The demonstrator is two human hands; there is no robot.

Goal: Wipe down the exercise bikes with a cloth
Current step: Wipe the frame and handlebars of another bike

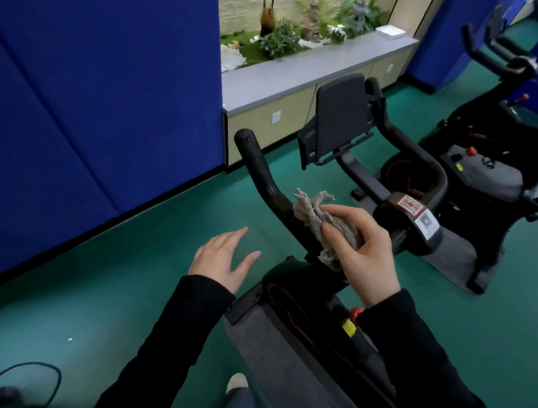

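A black exercise bike (pixel 301 314) stands right in front of me, its left handlebar (pixel 260 173) rising toward the blue wall. My right hand (pixel 363 248) grips a crumpled grey cloth (pixel 315 214) and holds it against the lower part of that handlebar. My left hand (pixel 223 256) hovers open to the left of the bike, fingers straight, touching nothing. The bike's tablet holder (pixel 341 115) sits past the bars. A second black bike (pixel 489 148) stands at the right.
Blue padded wall panels (pixel 100 103) close off the left. A low cabinet with a grey top (pixel 301 71) and a planter runs behind the bikes. Green floor (pixel 125 289) lies all around. A dark basket (pixel 19 401) sits at the bottom left. My shoe (pixel 236 381) shows below.
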